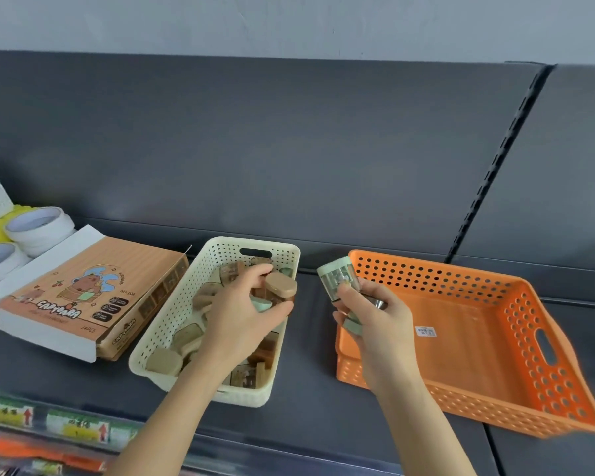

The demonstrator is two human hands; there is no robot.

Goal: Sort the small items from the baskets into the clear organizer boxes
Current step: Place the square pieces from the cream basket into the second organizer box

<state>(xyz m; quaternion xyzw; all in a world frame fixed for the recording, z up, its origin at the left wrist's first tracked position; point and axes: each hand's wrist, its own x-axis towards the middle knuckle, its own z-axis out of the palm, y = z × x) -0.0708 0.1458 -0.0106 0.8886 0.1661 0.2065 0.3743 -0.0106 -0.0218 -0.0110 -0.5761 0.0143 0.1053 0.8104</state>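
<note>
A: Box with capybara print (83, 297) far left, and then?
B: Cream basket (167, 314) just beside it, heaped with small lidded pieces (186, 334). Left hand (244, 314) is inside, fingers curled round a brown-lidded item (280, 286).
A: Right hand (371, 321)?
B: Clutching a green-lidded item (339, 278) over the orange basket (461, 276), at its left edge.

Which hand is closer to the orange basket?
The right hand, holding a green-capped item at the left edge of the orange basket. The left hand is farther left, gripping a brown-capped item inside the cream basket.
</note>
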